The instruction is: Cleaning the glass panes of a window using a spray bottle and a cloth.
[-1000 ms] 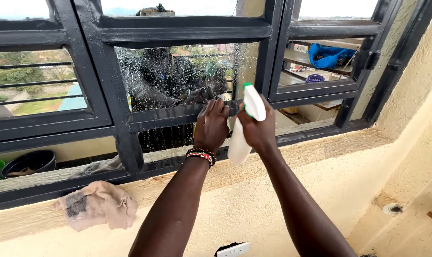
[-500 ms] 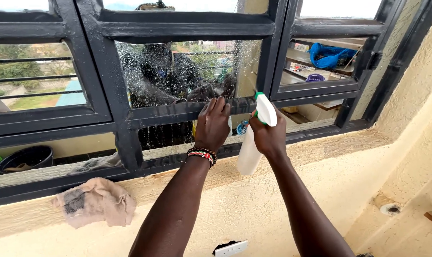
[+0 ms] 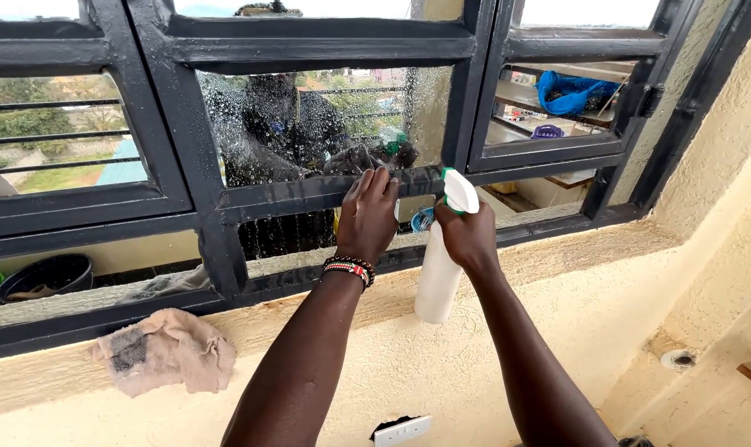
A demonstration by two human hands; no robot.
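Right now the fingers of the right hand (image 3: 468, 236) are clamped around the neck of a white spray bottle (image 3: 438, 277), just under its green-trimmed white trigger head (image 3: 458, 190). The bottle hangs nearly upright with its base over the yellow plaster sill (image 3: 508, 273), nozzle turned toward the window. The left hand (image 3: 367, 215), wearing a beaded bracelet (image 3: 350, 269) at the wrist, lies flat with fingers together on the black metal crossbar (image 3: 301, 197) of the window frame; it grips nothing that I can see.

Just above that crossbar, the middle glass pane (image 3: 326, 124) is speckled all over with droplets, so the wetting step looks done or nearly so. Wiping appears to be what follows, and that would call for a freed hand and the cloth: a soiled beige rag (image 3: 167, 354) lies crumpled on the ledge, well to the left of both hands. Whether the bottle's base already touches the sill is hard to tell, as it is seen almost end-on.

Compared with a second ago, the spray bottle has come down and to the right, from level with the crossbar to below it, and it has swung from tilted to nearly upright. The left hand has stayed on the crossbar, and the rag has not moved.

Further out, a blue bag (image 3: 575, 93) shows through the right pane, and a dark basin (image 3: 44, 277) sits outside at the far left.
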